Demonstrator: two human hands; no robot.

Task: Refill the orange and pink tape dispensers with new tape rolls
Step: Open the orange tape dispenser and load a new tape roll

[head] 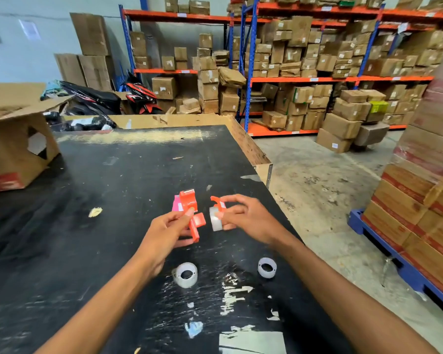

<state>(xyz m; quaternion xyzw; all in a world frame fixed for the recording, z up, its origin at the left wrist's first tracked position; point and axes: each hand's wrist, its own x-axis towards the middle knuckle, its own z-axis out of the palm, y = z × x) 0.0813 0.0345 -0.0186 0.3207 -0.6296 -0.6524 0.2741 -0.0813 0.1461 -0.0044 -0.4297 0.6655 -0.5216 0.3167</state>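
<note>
Gripping the orange dispenser (192, 215) above the black table (113, 187), my left hand (164, 233) steadies it, the pink dispenser (175, 204) just behind; my right hand (243, 218) pinches an orange piece and clear roll (215, 219), probably for loading. Two rolls (186, 274) wait below.

My black table (118, 190) was scuffed and flecked with tape scraps, and on it lay two clear tape rolls (185, 275) (267, 268) near me, a pink dispenser (176, 203) further out, and a cardboard box (16, 146) far left.
</note>
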